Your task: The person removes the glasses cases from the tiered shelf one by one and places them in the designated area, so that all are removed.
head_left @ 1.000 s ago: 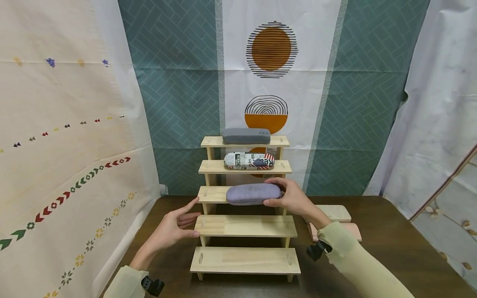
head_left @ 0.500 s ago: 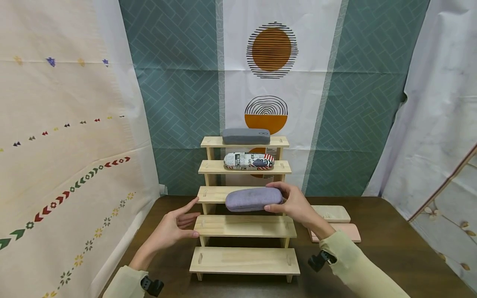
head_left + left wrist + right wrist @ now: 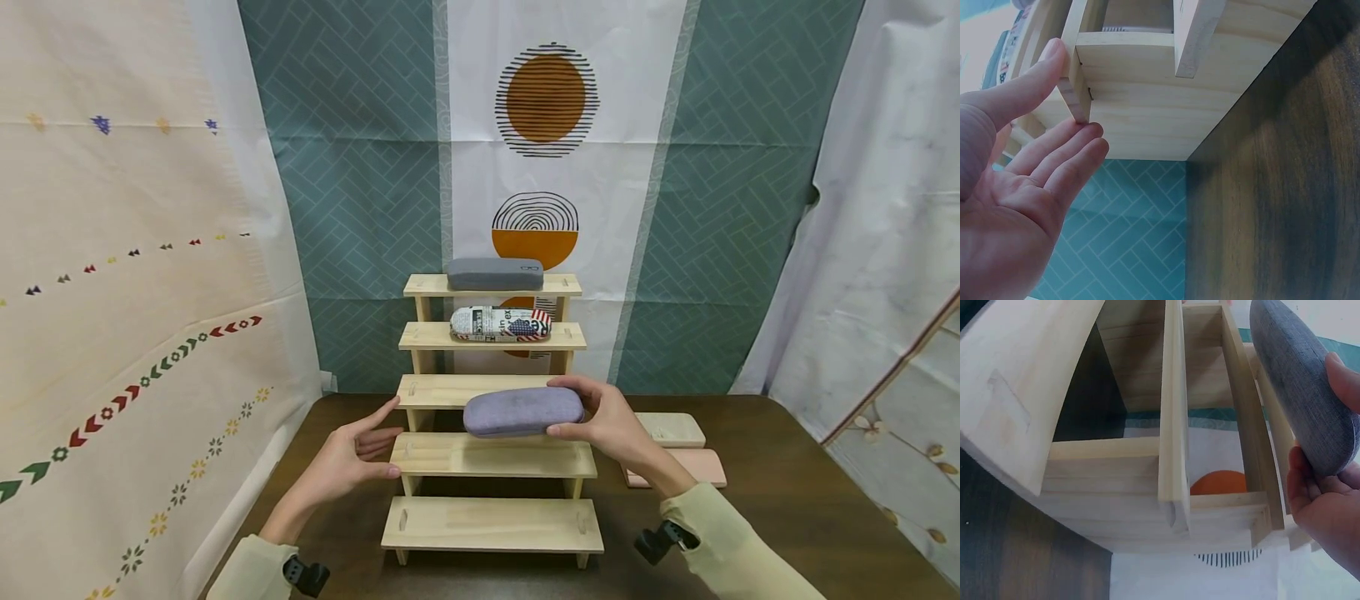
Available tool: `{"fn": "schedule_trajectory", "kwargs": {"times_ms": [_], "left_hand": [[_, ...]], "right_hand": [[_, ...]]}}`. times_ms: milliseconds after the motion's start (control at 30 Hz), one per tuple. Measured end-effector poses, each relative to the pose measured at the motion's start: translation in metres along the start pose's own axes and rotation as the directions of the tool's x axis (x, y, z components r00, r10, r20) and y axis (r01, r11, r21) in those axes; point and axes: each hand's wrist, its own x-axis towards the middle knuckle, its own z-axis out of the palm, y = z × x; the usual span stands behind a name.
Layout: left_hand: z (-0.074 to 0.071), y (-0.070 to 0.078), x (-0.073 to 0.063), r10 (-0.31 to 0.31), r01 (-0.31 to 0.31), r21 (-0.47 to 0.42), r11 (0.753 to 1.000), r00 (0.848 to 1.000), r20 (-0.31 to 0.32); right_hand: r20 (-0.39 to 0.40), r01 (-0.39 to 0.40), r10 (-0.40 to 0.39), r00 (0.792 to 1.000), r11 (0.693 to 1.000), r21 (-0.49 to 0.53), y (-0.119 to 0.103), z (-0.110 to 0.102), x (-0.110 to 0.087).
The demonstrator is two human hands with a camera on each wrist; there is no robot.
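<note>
A lavender fabric glasses case point(image 3: 523, 412) is pinched at its right end by my right hand point(image 3: 600, 417). It hovers off the stand, in front of the middle step; in the right wrist view the glasses case point(image 3: 1307, 387) looks grey-blue, with thumb and fingers on opposite sides. My left hand point(image 3: 345, 458) touches the left side of the stepped wooden stand point(image 3: 491, 525). Seen from the left wrist, that hand point(image 3: 1029, 187) has its thumb and nearly straight fingertips at the end of one shelf board.
On the top step lies a grey glasses case point(image 3: 495, 275); a newsprint-patterned case point(image 3: 501, 324) is one step below. A cream case point(image 3: 671, 429) and a pink case point(image 3: 693, 467) lie on the dark wooden table point(image 3: 757, 525) at right. Curtains hang behind and on both sides.
My right hand has lifted the lavender glasses case off the middle step and brought it forward, lower in view and slightly right. The left hand has stayed at the stand.
</note>
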Motion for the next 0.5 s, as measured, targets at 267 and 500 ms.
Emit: {"fn": "schedule_trajectory", "kwargs": {"times_ms": [267, 500], "left_hand": [[0.0, 0.0, 0.0, 0.003, -0.004, 0.013, 1.0, 1.0, 0.005], [0.0, -0.001, 0.001, 0.012, -0.012, 0.005, 1.0, 1.0, -0.006]], "right_hand": [[0.012, 0.002, -0.003, 1.0, 0.999, 0.032, 0.004, -0.011, -0.015], [0.007, 0.045, -0.045, 0.999, 0.997, 0.058, 0.01, -0.02, -0.027]]}}
